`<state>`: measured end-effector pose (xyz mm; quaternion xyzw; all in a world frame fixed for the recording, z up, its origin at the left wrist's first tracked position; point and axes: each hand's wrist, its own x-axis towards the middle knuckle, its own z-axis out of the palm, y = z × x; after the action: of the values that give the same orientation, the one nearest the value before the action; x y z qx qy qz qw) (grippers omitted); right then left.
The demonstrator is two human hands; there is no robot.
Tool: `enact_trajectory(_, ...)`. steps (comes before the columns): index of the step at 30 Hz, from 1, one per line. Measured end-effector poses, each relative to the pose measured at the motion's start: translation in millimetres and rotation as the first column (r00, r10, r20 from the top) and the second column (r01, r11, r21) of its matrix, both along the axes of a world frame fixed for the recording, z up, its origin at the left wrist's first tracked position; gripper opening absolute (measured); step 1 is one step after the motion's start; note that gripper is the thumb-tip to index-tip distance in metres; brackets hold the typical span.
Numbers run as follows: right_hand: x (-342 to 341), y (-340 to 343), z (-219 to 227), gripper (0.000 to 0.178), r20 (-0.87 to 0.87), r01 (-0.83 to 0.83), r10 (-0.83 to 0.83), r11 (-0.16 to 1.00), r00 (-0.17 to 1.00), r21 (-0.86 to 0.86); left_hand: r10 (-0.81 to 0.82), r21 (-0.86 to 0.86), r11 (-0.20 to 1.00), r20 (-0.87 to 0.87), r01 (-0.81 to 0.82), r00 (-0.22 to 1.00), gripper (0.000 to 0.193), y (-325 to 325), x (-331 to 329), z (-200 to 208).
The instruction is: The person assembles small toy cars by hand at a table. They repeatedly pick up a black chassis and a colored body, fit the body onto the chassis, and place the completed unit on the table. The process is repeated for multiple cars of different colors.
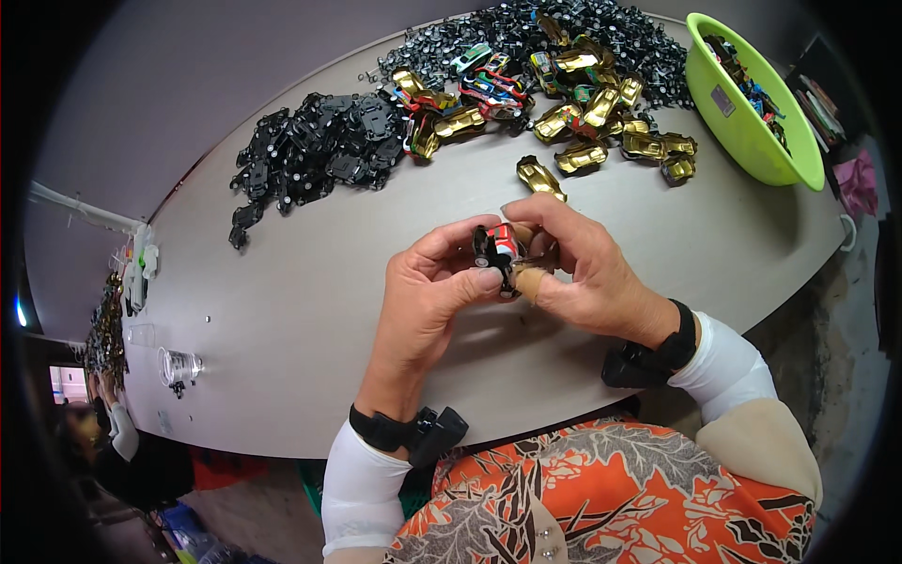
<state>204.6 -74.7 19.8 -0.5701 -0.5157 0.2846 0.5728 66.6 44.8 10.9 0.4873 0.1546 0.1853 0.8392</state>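
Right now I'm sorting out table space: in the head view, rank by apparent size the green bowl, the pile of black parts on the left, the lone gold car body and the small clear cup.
1. pile of black parts
2. green bowl, close to the pile; fisheye bending at the rim makes the order unsure
3. lone gold car body
4. small clear cup, about alike in size, so unsure

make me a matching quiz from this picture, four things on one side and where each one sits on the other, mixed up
Things:
1. green bowl
2. small red toy car
3. heap of black car bases
4. lone gold car body

Places:
A. far left part of the table
B. between both hands
C. far right edge of the table
D. on the table just beyond the hands

Pairs: 1-C, 2-B, 3-A, 4-D
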Motion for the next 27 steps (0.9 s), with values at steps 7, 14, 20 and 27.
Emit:
enact_trajectory(7, 6, 0, -3, 0.033, 0.083, -0.029, 0.027, 0.999, 0.996, 0.025, 0.024, 0.121, 0.992, 0.001, -0.024, 1.000, 0.044, -4, 0, 1)
enact_trajectory(14, 7, 0, -1, 0.030, 0.001, -0.121, 0.121, 0.992, 0.993, 0.046, -0.024, 0.276, 0.961, 0.012, 0.019, 1.000, 0.041, -2, 1, -3)
enact_trajectory(20, 8, 1, -4, 0.015, -0.209, -0.020, 0.019, 1.000, 0.978, -0.002, -0.045, 0.237, 0.969, -0.090, 0.065, 0.995, 0.044, -21, 3, 0)
enact_trajectory(27, 9, 0, -5, 0.013, 0.002, 0.062, -0.062, 0.998, 0.998, 0.012, -0.063, 0.558, 0.815, -0.186, 0.158, 0.980, 0.042, -17, -1, -4)
